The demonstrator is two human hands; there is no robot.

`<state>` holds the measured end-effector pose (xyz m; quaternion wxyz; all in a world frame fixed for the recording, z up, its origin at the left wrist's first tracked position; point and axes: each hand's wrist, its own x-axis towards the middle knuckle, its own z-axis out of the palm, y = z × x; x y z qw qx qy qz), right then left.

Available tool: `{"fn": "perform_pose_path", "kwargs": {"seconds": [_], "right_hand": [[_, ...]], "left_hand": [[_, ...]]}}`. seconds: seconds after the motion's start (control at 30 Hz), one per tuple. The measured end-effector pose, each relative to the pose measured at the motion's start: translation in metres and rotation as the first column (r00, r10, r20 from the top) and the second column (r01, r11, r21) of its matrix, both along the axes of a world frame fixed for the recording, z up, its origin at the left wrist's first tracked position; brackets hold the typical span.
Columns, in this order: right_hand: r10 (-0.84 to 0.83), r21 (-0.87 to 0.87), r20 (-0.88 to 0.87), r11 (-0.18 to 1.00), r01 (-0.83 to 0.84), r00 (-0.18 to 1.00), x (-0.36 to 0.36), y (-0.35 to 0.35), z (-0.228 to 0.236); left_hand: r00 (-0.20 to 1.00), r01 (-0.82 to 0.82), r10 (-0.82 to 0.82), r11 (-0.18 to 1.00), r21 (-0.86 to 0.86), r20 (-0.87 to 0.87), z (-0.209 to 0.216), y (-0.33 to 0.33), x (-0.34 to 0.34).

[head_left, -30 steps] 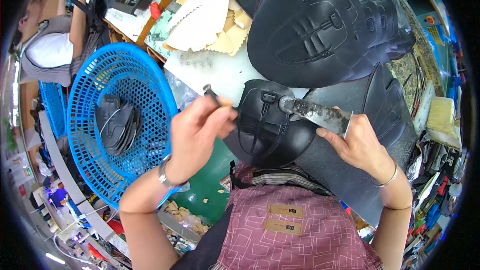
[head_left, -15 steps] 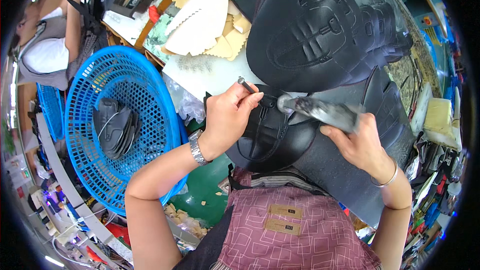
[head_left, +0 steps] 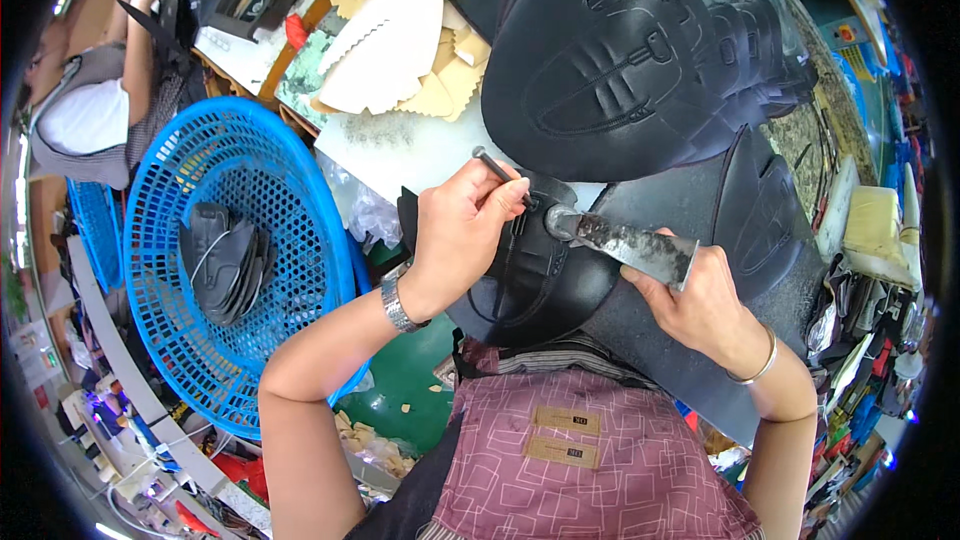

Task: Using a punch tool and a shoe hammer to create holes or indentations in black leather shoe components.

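The rounded black leather-like piece with stitched lines lies at the near edge of the dark grey desk, partly under the left hand. That hand has come in from the left and settled over it, its fingertips pinching a slim dark metal rod, which leans with its lower end near the piece's upper part. Whether the rod touches the piece, I cannot tell.

The right hand is closed around a worn grey metal tool with a round head and broad flat shank. The tool was blurred half a second ago and is sharp now, its round head over the piece, just beside the rod's lower end. To judge by this, the rod is being placed rather than moved about, and both tools are set close to one spot.

Beyond the piece, a large heap of similar black pieces spreads over the desk, apparently unshifted. Up and to the left lie white zigzag-edged sheets; farther left, a round blue plastic lattice basket holds a small black stack, also unchanged.
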<state>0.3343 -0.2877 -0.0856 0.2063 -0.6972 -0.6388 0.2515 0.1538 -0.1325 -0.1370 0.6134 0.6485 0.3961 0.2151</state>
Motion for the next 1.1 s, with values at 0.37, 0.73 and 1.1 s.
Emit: {"fn": "perform_pose_path", "kwargs": {"seconds": [0.37,0.73,1.1], "right_hand": [[0.129,0.229,-0.069,0.967,-0.111,0.989,0.006,0.004,0.025],[0.066,-0.072,0.24,0.996,-0.05,0.968,-0.028,0.02,-0.008],[-0.538,0.171,0.695,0.768,0.617,0.477,0.096,-0.096,0.027]], "left_hand": [[0.944,0.274,-0.305,0.506,0.818,-0.127,-0.002,0.001,0.0],[0.968,0.201,-0.043,0.729,0.655,-0.249,0.011,0.068,0.053],[0.961,0.147,0.134,0.495,0.857,-0.243,0.017,0.049,0.039]]}}
